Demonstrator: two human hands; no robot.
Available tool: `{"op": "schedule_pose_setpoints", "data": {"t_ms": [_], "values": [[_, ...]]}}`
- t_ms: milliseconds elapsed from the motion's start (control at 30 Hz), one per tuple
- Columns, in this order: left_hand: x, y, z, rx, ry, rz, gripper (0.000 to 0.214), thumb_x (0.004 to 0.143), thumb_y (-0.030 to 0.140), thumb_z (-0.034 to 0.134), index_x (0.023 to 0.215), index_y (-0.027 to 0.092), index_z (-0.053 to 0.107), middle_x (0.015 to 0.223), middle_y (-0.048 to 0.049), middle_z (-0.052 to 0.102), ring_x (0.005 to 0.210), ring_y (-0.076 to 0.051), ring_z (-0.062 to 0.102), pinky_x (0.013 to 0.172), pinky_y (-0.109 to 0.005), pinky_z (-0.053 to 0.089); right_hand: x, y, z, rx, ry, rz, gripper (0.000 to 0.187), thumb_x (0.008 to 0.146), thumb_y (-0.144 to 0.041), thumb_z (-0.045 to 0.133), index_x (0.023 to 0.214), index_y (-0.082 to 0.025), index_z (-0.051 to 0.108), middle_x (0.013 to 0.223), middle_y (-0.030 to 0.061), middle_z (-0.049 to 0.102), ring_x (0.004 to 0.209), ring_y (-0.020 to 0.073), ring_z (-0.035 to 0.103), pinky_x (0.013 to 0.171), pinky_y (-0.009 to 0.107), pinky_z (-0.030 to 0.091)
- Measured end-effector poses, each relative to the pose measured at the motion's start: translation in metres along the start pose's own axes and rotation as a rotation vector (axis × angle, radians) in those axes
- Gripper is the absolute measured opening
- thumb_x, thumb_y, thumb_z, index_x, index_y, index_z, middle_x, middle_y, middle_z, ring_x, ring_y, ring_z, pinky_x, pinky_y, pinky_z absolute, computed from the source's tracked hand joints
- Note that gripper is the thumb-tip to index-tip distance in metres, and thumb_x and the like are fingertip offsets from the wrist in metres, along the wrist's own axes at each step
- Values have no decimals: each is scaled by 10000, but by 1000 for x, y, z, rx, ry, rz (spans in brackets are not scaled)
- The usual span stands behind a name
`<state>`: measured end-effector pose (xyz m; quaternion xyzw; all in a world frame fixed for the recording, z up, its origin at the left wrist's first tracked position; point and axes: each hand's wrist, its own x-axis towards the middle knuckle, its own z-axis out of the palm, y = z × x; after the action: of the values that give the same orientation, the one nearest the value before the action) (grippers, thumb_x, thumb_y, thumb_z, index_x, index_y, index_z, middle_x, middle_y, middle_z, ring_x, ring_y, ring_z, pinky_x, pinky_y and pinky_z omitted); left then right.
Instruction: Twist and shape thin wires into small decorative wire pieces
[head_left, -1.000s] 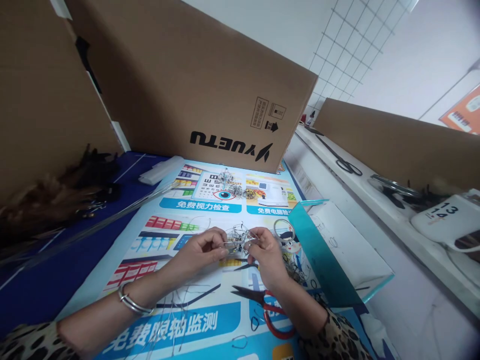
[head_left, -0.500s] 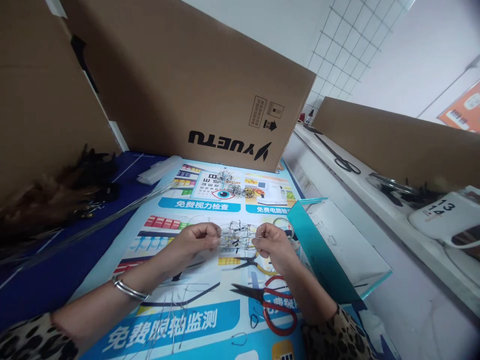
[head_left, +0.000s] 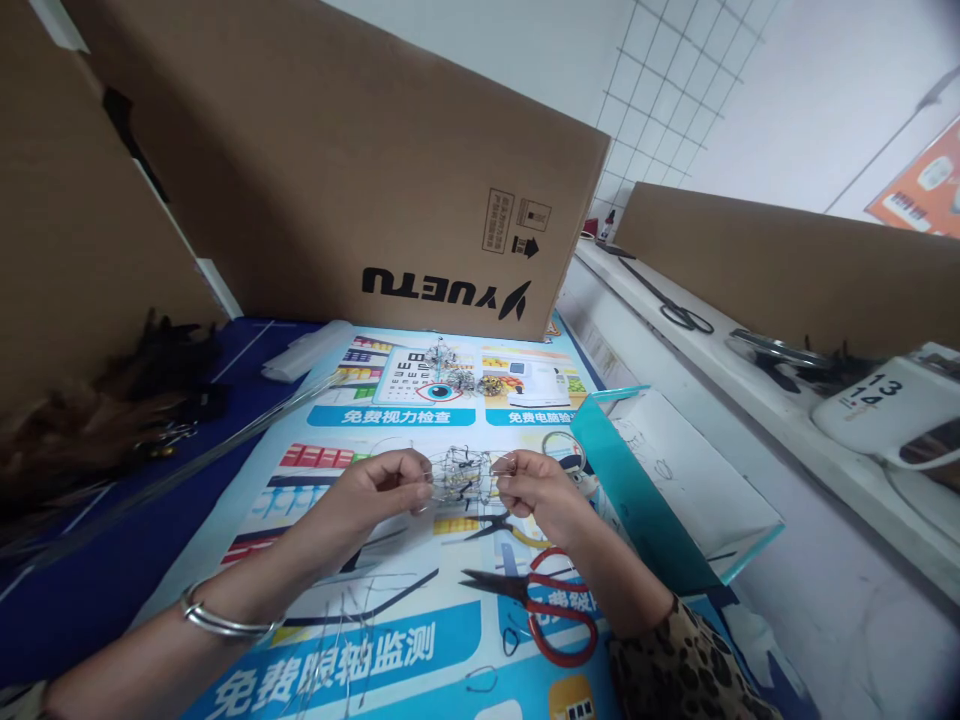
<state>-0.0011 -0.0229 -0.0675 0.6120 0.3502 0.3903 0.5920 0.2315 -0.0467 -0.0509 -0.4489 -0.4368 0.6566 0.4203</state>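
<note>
Between my hands a tangled wire frame point(head_left: 463, 474) of thin silvery wire is held above the printed mat. My left hand point(head_left: 394, 482) pinches its left side with thumb and forefinger. On the other side my right hand point(head_left: 532, 485) has its fingertips closed on the wire. Just beyond lie small bundled wire pieces point(head_left: 466, 380). Below the right hand are scissors with red handles point(head_left: 562, 640) and pliers with yellow handles point(head_left: 517, 530). Loose straight wires point(head_left: 345, 635) lie nearer me on the left.
A large cardboard box point(head_left: 360, 170) stands at the back. To the right is an open teal-edged box point(head_left: 697, 480), with a white ledge point(head_left: 720, 350) behind it bearing black scissors point(head_left: 679, 315) and a white mug point(head_left: 870, 410). Dark brown tufts point(head_left: 135, 400) lie left.
The camera view has shifted slightly. Both hands keep hold of the wire frame, which looks turned a little; the right fingers have moved slightly left.
</note>
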Motion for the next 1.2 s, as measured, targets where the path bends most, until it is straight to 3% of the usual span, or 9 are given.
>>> {"op": "schedule_pose_setpoints", "data": {"t_ms": [167, 400, 633, 833, 1000, 1200], "values": [[-6, 11, 5, 43, 28, 51, 206, 762, 284, 620, 618, 177, 522, 680, -7, 507, 695, -141, 478, 639, -264, 384, 2, 8, 2, 168, -94, 49, 241, 629, -219, 682, 855, -150, 639, 571, -40, 469, 495, 64, 407, 458, 202, 276], [-10, 9, 8, 31, 29, 44, 184, 774, 259, 621, 631, 188, 530, 719, 4, 503, 712, -129, 484, 663, -264, 372, 6, 20, -1, 246, -213, 64, 231, 613, -194, 680, 839, -150, 678, 665, -4, 556, 505, 62, 397, 485, 214, 299], [-7, 7, 7, -20, 35, 20, 195, 759, 259, 638, 618, 178, 531, 714, 1, 500, 712, -131, 480, 664, -266, 372, 5, 20, -4, 286, -279, 69, 178, 586, -152, 680, 745, -162, 598, 672, -11, 569, 514, 80, 456, 508, 226, 336], [0, 1, -6, -99, 33, -86, 193, 740, 271, 661, 644, 161, 536, 769, -9, 520, 706, -119, 474, 636, -240, 379, -1, 1, -3, 58, -177, 2, 180, 647, -189, 692, 697, -158, 523, 700, -1, 579, 621, 109, 548, 544, 220, 382], [5, -8, -9, -188, 3, -202, 199, 736, 297, 665, 670, 162, 534, 816, -6, 539, 656, -97, 460, 601, -215, 374, 4, 6, -4, 5, -51, -72, 181, 691, -241, 666, 743, -164, 511, 618, -11, 578, 661, 151, 618, 516, 207, 394], [6, -13, -9, -234, -12, -235, 176, 757, 277, 656, 697, 163, 535, 766, 5, 525, 662, -94, 468, 598, -201, 370, 4, 6, -1, -35, 33, -69, 194, 665, -234, 676, 768, -171, 524, 619, -24, 562, 630, 147, 624, 473, 196, 392]]}}
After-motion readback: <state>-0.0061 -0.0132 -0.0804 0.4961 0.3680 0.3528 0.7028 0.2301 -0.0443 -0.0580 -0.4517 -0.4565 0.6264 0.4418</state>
